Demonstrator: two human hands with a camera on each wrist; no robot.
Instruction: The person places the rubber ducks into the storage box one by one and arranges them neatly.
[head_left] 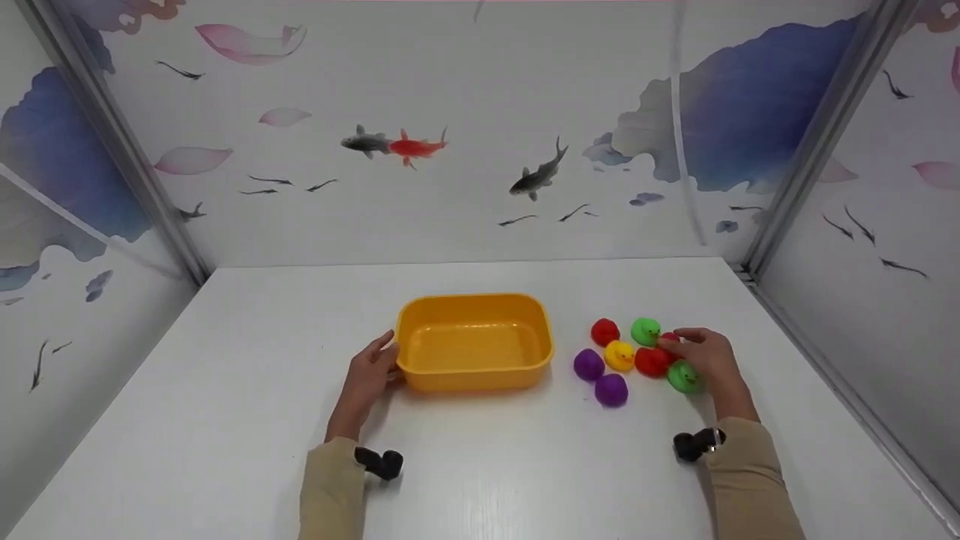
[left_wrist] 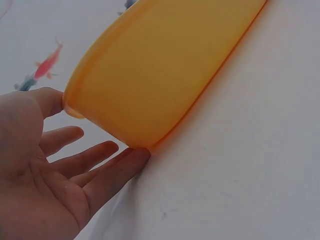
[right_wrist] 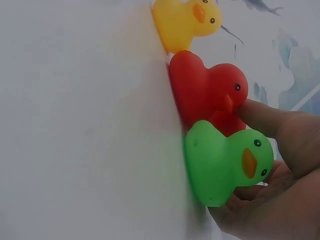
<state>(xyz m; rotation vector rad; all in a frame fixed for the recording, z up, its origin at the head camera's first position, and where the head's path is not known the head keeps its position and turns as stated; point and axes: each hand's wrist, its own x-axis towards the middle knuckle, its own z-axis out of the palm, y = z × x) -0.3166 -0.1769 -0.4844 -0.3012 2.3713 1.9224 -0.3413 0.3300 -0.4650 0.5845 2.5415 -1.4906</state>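
Observation:
A yellow-orange plastic basin (head_left: 474,381) stands on the white table. My left hand (head_left: 371,367) touches its left end; in the left wrist view the thumb is at the rim and the loosely extended fingers (left_wrist: 117,175) reach its side. At the right, my right hand (head_left: 705,352) holds a small red toy duck (head_left: 669,341), mostly hidden by the fingers and neighbouring ducks. In the right wrist view a green duck (right_wrist: 212,165) and another red duck (right_wrist: 192,90) stand in front of this hand, partly covering the held one.
Close by stand a yellow duck (head_left: 619,356), another green duck (head_left: 644,331), a red toy (head_left: 604,331) and two purple toys (head_left: 589,364), between the basin and my right hand. Printed white panels (head_left: 465,210) wall the table at the back and sides.

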